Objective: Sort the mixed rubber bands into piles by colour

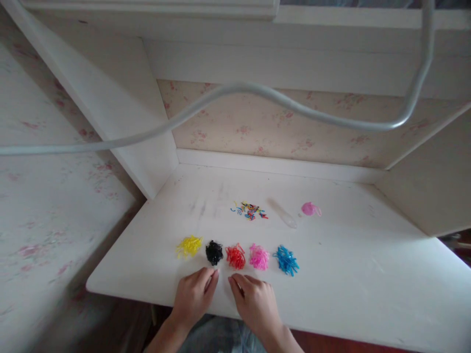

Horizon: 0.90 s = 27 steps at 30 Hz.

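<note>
Side by side near the front of the white desk lie separate heaps of small elastic bands: a yellow heap [189, 246], a black heap [214, 252], a red heap [236, 257], a pink heap [259, 257] and a blue heap [287, 260]. My left hand [194, 294] rests just in front of the black heap, thumb and fingers pressed together. Below the red heap is my right hand [255, 300], its fingers curled in and closed against the thumb. Whatever either pinch may hold is hidden or too small to make out.
Farther back sits a loose mixed-colour pile of bands [250, 211]. To its right are a clear slender plastic piece [285, 215] and a pink item with a loop [309, 209]. A thick pale cable [239, 88] crosses the upper view, above the desk [360, 274].
</note>
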Motion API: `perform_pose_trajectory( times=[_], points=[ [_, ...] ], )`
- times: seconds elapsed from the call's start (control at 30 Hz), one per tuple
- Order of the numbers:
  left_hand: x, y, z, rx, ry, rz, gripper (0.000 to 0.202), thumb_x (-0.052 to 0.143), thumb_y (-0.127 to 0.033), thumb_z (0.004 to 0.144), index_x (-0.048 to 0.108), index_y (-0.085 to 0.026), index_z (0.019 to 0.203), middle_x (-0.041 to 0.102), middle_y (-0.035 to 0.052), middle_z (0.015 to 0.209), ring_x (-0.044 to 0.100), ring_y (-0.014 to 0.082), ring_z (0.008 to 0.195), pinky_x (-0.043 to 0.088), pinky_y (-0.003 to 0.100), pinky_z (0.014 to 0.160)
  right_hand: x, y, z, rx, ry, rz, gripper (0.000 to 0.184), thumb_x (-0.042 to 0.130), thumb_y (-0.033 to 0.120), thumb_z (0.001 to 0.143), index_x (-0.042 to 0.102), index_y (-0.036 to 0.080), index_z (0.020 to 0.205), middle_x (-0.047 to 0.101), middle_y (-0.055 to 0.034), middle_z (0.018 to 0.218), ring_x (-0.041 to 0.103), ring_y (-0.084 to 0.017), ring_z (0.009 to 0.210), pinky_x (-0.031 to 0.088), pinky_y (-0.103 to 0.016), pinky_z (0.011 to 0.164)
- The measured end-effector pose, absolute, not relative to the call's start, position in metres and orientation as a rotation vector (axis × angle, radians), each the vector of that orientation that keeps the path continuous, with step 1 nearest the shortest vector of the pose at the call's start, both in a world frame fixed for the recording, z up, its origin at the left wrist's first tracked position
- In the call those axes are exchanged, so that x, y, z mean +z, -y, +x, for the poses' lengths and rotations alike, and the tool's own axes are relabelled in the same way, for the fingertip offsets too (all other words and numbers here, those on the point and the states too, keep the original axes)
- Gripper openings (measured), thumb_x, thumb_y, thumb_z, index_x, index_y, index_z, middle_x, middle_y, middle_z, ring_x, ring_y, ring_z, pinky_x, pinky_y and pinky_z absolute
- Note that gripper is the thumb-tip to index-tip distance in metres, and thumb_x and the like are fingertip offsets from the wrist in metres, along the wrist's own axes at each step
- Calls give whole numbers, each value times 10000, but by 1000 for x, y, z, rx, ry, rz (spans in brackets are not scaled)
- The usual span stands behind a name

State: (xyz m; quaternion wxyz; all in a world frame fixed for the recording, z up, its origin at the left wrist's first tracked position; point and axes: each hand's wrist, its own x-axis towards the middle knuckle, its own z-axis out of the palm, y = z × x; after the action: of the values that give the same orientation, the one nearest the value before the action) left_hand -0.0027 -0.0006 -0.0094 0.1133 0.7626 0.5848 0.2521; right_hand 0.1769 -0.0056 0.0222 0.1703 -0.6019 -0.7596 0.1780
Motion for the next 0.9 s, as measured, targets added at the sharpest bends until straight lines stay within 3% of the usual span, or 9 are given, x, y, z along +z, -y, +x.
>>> perform_pose_trajectory(
  times=[0.2,0.33,0.5,0.63,0.77,0.9],
  points=[
    [-18,0,5,576,-1761,2567,254,446,-255,885,631,-226,1056,690,27,707,631,116,583,433,205,559,-4,34,211,595,1847,-1673,413,331,412,929,695,244,828,689,-33,716,637,-131,609,440,-181,604],
    [-20,-2,7,511,-1834,2588,277,444,-269,888,632,-227,1087,697,35,703,635,116,567,415,198,509,-15,43,231,563,1626,-1709,416,391,484,889,716,227,843,709,-59,816,662,-151,669,483,-191,640],
    [-18,-2,8,513,-1861,2589,274,443,-268,889,638,-235,1079,693,22,694,628,108,556,410,197,505,-5,30,260,564,1514,-1794,427,432,540,848,718,223,838,705,-49,755,624,-137,563,468,-191,560],
    [-16,-1,7,512,-1839,2602,290,440,-269,889,623,-232,1111,690,19,694,627,104,560,407,194,502,16,-14,281,536,1561,-1863,446,395,540,858,714,227,851,693,-33,718,611,-138,588,444,-200,568],
    [-14,-3,9,465,-1832,2622,322,446,-268,883,584,-255,1173,678,4,674,618,106,541,388,201,475,29,-78,287,498,1757,-2020,391,374,475,877,663,261,1031,682,-7,734,622,-139,674,419,-212,617],
    [-11,-5,11,418,-1861,2619,331,454,-270,876,575,-281,1183,668,-10,648,612,112,515,364,212,441,30,-126,280,441,1908,-2201,368,390,395,884,592,279,1168,690,-50,921,634,-178,833,415,-244,667]
  ],
)
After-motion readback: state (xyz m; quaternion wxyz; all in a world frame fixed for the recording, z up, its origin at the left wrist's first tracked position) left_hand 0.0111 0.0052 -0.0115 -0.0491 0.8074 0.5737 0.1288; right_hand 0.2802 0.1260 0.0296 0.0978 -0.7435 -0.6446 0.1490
